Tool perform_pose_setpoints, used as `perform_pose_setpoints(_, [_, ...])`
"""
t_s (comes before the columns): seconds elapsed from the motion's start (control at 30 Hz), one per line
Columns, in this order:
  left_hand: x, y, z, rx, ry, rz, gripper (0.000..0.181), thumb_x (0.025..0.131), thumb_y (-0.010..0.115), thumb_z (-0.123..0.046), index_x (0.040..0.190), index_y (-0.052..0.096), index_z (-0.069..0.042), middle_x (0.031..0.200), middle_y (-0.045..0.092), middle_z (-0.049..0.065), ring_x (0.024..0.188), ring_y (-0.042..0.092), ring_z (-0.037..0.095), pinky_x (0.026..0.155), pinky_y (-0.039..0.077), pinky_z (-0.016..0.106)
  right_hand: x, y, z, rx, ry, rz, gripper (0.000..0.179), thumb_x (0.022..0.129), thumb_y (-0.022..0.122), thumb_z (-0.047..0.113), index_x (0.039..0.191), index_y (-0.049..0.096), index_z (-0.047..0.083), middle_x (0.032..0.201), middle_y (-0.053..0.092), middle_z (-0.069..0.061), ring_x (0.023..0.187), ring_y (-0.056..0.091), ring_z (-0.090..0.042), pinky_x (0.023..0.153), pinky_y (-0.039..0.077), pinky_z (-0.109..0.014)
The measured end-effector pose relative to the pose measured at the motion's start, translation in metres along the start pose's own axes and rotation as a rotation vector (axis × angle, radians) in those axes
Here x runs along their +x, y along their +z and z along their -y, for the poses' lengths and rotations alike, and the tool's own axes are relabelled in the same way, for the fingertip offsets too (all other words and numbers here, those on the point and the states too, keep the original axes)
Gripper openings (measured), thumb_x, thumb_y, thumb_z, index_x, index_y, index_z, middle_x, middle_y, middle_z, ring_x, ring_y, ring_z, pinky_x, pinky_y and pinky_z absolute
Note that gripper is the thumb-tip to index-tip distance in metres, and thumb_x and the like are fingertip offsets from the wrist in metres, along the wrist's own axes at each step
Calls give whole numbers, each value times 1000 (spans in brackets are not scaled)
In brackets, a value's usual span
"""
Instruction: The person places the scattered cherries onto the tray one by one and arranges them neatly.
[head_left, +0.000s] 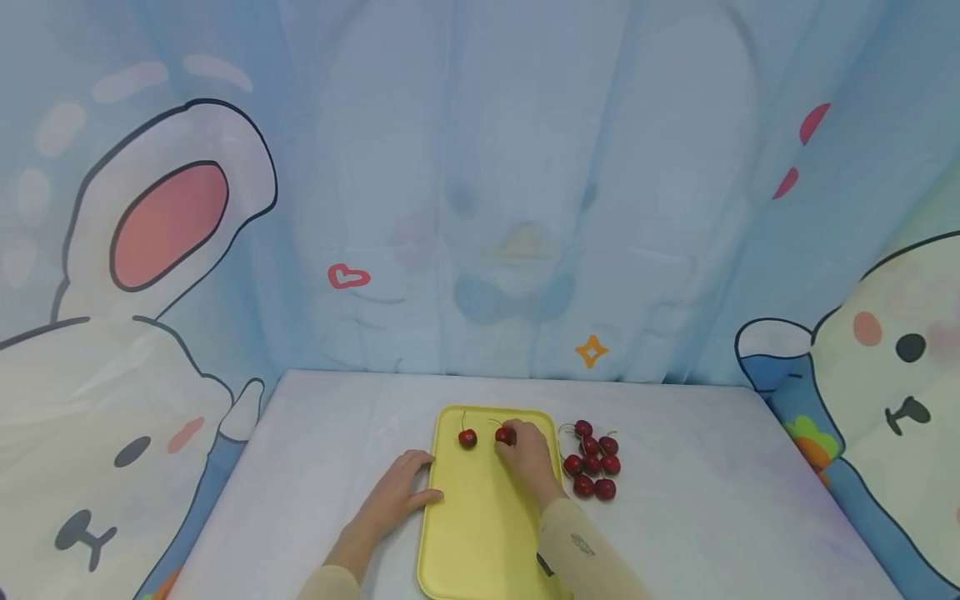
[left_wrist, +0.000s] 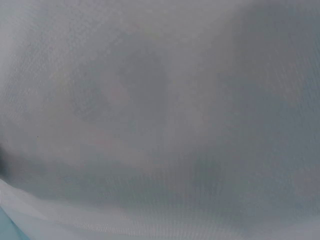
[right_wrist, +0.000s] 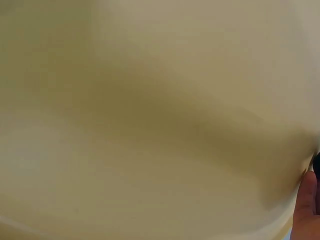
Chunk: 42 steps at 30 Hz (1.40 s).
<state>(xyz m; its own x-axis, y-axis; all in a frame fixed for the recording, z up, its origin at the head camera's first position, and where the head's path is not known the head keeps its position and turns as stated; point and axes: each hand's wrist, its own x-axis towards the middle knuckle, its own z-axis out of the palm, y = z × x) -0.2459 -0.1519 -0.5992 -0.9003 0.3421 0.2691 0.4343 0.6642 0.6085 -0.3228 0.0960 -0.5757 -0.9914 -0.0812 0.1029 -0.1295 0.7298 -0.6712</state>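
Note:
On a yellow tray [head_left: 472, 533], my right hand [head_left: 531, 458] pinches a dark red cherry [head_left: 502, 435] near the far end. The cherry's thin stem points left. A second cherry [head_left: 467, 438] lies on the tray to its left, stem pointing away. My left hand [head_left: 397, 492] touches the tray's left edge with fingers and thumb spread apart, the thumb lying over the rim. In the right wrist view, only part of a thumb [right_wrist: 306, 200] shows at the right border, beside a dark thing cut off by the frame. The left wrist view holds only blurred pale cloth.
Several cherries [head_left: 591, 463] lie clustered on the white tablecloth [head_left: 690, 483] just right of the tray, some with stems. A blue curtain [head_left: 525, 167] with cartoon animals hangs behind the table and along both sides. My right sleeve [head_left: 585, 542] crosses the tray's right edge.

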Motion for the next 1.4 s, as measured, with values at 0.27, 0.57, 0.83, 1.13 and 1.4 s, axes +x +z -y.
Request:
perform_pose_setpoints(0.27, [0,-1,-1,-35,-31,18,58,88,71,-38,130,51,-3,132,53,10,128,48,29,112,37,45,4,5,1,-24,18,-1,35,87,73,10,119,63,0,110,62,-17,106,58,-33,99,49,-48])
perform_pose_setpoints(0.57, [0,-3,-2,-32,-26,14,57,87,72,-36,130,52,-4,132,54,10,128,48,29,112,37,45,0,4,5,13,14,2,42,86,73,9,124,60,-1,112,59,-18,105,58,-33,95,50,-48])
perform_pose_setpoints(0.83, [1,-2,0,-31,-14,11,57,88,71,-37,129,52,-3,131,54,9,126,49,28,110,39,45,-7,-7,-5,40,-92,-14,43,85,75,11,123,60,-1,113,61,-18,101,61,-32,89,54,-46])
perform_pose_setpoints(1.13, [0,-1,0,-17,-11,-8,56,87,72,-36,129,53,-4,131,55,10,127,49,29,111,38,45,-32,-42,-8,116,-118,-10,46,86,74,9,128,58,-3,124,59,-20,109,60,-35,93,54,-45])
perform_pose_setpoints(1.4, [0,-1,-2,-29,-43,11,57,87,71,-38,129,52,-4,132,54,10,128,48,29,112,37,45,-56,-74,-25,3,-123,-40,54,87,75,18,133,55,1,131,57,-20,119,55,-37,98,49,-52])
